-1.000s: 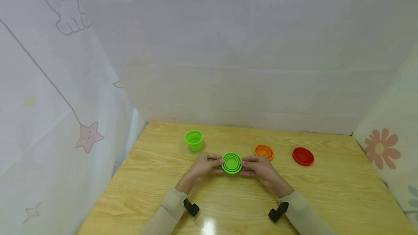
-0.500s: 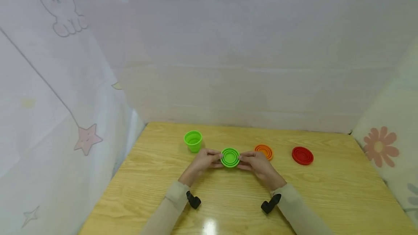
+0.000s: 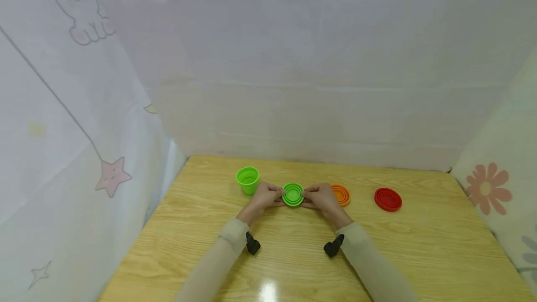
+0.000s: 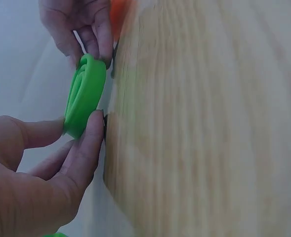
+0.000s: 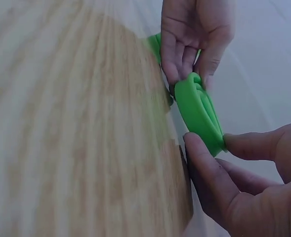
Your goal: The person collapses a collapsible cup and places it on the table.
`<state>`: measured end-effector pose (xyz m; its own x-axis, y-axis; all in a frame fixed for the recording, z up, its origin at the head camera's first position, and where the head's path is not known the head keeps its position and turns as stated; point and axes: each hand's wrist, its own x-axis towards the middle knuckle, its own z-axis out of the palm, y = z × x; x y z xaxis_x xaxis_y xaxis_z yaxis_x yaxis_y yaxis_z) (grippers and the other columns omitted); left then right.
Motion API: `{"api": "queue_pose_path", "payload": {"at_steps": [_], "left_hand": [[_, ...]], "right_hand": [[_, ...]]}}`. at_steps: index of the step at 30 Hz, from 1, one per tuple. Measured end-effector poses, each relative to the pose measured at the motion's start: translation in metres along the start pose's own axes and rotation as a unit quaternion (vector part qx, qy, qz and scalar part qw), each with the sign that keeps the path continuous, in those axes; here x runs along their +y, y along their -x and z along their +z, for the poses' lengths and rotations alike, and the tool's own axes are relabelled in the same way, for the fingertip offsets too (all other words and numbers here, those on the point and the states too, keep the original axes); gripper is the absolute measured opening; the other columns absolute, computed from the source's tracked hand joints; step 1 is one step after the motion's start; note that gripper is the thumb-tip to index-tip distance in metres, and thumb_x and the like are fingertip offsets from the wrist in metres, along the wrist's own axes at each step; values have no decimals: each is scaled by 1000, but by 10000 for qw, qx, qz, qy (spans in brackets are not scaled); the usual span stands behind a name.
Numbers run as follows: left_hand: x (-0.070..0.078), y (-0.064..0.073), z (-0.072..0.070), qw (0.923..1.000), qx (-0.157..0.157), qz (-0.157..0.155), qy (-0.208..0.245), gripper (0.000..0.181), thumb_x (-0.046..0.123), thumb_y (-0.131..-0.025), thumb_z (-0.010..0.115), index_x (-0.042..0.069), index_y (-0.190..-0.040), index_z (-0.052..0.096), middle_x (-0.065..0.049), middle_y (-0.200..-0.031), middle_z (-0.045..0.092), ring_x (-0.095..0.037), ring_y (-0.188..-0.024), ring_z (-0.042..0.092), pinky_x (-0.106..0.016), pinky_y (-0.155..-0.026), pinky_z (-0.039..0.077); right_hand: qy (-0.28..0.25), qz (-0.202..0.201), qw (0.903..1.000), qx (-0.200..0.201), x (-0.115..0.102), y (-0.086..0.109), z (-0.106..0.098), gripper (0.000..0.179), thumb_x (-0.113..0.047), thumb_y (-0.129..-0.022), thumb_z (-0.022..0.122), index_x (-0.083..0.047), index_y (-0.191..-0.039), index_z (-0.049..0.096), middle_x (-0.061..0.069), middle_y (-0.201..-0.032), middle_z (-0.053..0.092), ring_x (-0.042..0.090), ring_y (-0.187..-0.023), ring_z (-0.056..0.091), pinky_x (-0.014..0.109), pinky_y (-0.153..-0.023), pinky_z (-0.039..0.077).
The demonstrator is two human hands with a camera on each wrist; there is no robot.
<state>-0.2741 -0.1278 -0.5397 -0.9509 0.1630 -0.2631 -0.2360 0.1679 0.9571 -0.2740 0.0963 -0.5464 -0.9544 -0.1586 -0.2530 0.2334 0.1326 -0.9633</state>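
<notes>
A green collapsible cup, folded flat into concentric rings, is held between both hands close over the table. My left hand pinches its left edge, thumb on the upper face and fingers beneath. On the opposite edge my right hand pinches it the same way. The left wrist view shows the folded cup edge-on, thin and ringed. In the right wrist view, thumb and fingertips grip the near rim of the cup.
An expanded green cup stands upright just beyond my left hand. A folded orange cup lies beside my right hand, which partly covers it. Farther right is a folded red cup. The wooden table ends at a fabric backdrop.
Both hands have carried the folded green cup away from me and slightly left, toward the back of the table. My right hand now overlaps more of the orange cup.
</notes>
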Motion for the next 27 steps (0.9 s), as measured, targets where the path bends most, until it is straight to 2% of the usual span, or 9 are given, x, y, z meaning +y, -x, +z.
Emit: {"api": "queue_pose_path", "payload": {"at_steps": [7,13,15,16,19,21,22,24,27], "left_hand": [[3,-6,-1,9993,55,135,-344,27,8,-106,61,-11,-122,71,-29,-126,70,-30,-98,79,-36,-87,67],[11,-4,2,9917,291,397,-1191,24,7,-106,61,-7,-115,77,-27,-126,72,-30,-100,78,-36,-83,68],[13,-5,3,9832,479,551,-1673,22,9,-105,63,-4,-108,80,-23,-121,76,-26,-94,79,-32,-76,68],[14,-6,4,9758,607,655,-1996,22,10,-104,64,-1,-104,82,-20,-117,78,-22,-89,78,-28,-72,67],[15,-9,7,9484,925,958,-2879,23,14,-103,66,3,-94,85,-14,-99,82,-12,-66,68,-20,-55,53],[15,-11,9,9304,1104,1105,-3317,23,16,-102,68,4,-92,85,-11,-89,82,-10,-56,57,-18,-51,42],[15,-11,10,9246,1157,1148,-3443,23,16,-102,68,4,-93,85,-11,-85,81,-10,-54,53,-19,-51,39],[15,-11,11,9195,1223,1184,-3543,22,16,-102,68,3,-95,85,-11,-80,80,-9,-52,50,-19,-50,37],[15,-12,12,9193,1284,1143,-3540,22,16,-102,68,4,-97,85,-9,-79,80,-9,-52,50,-20,-51,38]], "right_hand": [[570,-80,9981,221,-8,-3,4,22,-6,-100,68,8,-116,76,24,-105,76,31,-86,79,38,-77,69],[859,-22,9960,238,-11,-6,2,22,-6,-99,70,8,-114,77,24,-104,78,29,-83,80,38,-76,69],[890,-17,9957,261,-12,-8,2,22,-6,-98,71,8,-113,78,24,-103,78,27,-79,80,36,-74,69],[897,-2,9956,273,-12,-9,2,21,-6,-98,71,8,-113,78,24,-101,79,25,-76,79,36,-73,69],[937,60,9952,263,-11,-11,2,21,-5,-98,70,9,-113,77,24,-98,79,20,-71,78,33,-70,68],[952,112,9951,255,-10,-13,2,21,-3,-99,69,10,-113,77,23,-95,79,18,-69,77,32,-68,68],[957,135,9950,258,-10,-13,2,21,-3,-99,69,10,-113,76,23,-94,79,17,-68,76,31,-67,68],[985,141,9947,267,-11,-14,2,21,-2,-99,68,11,-112,76,23,-92,79,17,-67,76,32,-67,68],[991,159,9946,271,-13,-14,3,20,-2,-98,68,10,-112,77,23,-90,78,19,-67,76,33,-67,68]]}}
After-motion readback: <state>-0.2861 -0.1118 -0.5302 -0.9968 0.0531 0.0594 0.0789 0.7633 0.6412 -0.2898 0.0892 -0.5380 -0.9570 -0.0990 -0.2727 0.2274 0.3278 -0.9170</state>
